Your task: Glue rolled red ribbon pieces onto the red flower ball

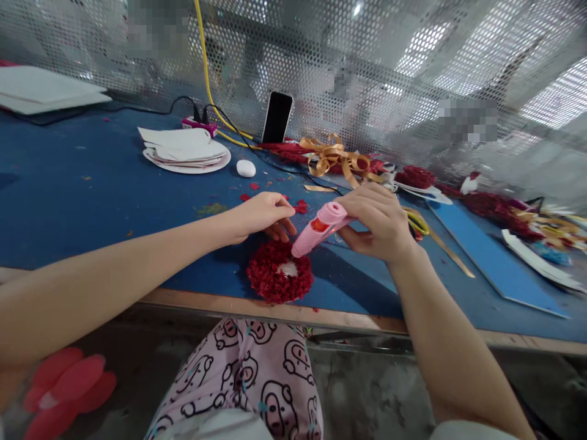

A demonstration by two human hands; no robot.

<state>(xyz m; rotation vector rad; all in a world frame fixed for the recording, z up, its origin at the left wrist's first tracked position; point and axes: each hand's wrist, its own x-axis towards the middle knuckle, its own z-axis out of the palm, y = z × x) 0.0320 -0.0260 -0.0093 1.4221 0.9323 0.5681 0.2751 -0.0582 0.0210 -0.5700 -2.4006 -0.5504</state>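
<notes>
My right hand [378,220] is wrapped around a pink glue gun [321,227], whose nozzle points down-left at a round disc covered in small red petals [279,271] with a bare white patch in its middle. The disc lies on the blue table [92,195] near its front edge. Just above the disc's far rim hovers my left hand [266,215], fingers curled and pinched together; what they hold, if anything, is too small to name.
Behind are a stack of white paper discs [186,153], a white oval object [246,168], an upright phone [277,117], gold ribbon [337,157], red trimmings, yellow-handled scissors [417,221] and a blue board [490,260]. A perforated metal screen [321,61] closes the back.
</notes>
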